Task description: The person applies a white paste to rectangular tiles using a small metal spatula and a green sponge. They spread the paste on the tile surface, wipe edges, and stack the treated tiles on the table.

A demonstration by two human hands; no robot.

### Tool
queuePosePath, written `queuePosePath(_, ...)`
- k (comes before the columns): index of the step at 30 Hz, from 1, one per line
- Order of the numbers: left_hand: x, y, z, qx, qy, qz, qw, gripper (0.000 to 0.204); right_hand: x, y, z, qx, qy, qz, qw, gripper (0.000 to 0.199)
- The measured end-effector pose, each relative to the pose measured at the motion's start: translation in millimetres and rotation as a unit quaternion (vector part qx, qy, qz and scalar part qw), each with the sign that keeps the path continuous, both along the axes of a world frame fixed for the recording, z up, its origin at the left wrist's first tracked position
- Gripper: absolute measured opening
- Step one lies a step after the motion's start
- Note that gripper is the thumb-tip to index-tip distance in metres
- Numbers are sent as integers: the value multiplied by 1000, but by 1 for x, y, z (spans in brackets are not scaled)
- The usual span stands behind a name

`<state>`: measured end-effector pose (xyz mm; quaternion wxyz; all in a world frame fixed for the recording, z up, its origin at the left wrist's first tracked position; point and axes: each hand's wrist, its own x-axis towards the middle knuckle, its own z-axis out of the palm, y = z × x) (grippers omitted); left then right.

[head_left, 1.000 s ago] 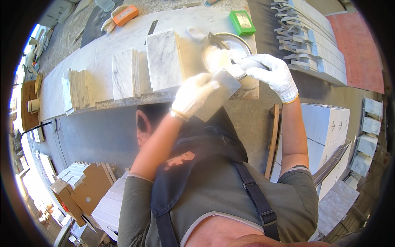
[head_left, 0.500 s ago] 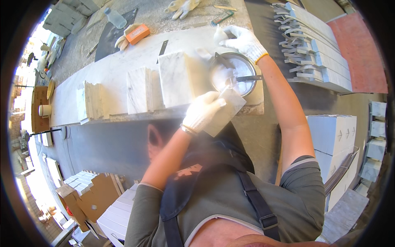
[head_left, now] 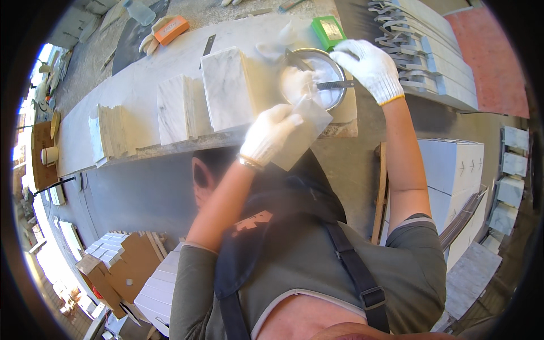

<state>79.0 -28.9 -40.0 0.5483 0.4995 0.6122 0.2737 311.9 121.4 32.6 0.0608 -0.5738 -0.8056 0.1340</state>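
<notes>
My left hand (head_left: 267, 136), in a white knitted glove, grips a thin pale marble tile (head_left: 306, 131) by its left edge, thumb on top. The tile slants down in front of the table edge, its upper corner close to a round metal bowl (head_left: 344, 93). White powdery matter (head_left: 297, 84) fills the bowl's left side, and a dark flat strip (head_left: 335, 84) lies across its rim. My right hand (head_left: 371, 68), gloved alike, hovers at the bowl's right rim with bent fingers and a gap beside the thumb; I see nothing in it. A green box (head_left: 328, 33) lies just beyond the bowl.
Stacks of marble tiles (head_left: 226, 88) stand along the table (head_left: 141, 76) to the left. Farther back lie a dark ruler (head_left: 208, 48), an orange box (head_left: 171, 30) and a clear bottle (head_left: 139, 12). Strapped slabs (head_left: 436, 62) and white boxes (head_left: 450, 170) stand at the right.
My right hand has drawn back to the right, uncovering the green box. The left hand still grips the tile near the bowl. The whole view has shifted slightly.
</notes>
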Motion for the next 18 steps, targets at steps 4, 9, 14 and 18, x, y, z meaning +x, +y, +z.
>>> queuePosePath(4,0,0,-4,29,-10,3,1000,46,18,-35,-10,-75,-57,-37,995,48)
queuePosePath(9,1,-3,-8,33,-26,10,999,44,27,-44,-29,-44,127,-29,991,34)
queuePosePath(14,2,-4,-10,49,-44,19,998,44,34,-42,-33,-98,289,-27,952,25)
queuePosePath(18,2,-5,-9,44,-26,14,999,43,29,-38,-34,-143,316,-62,936,24)
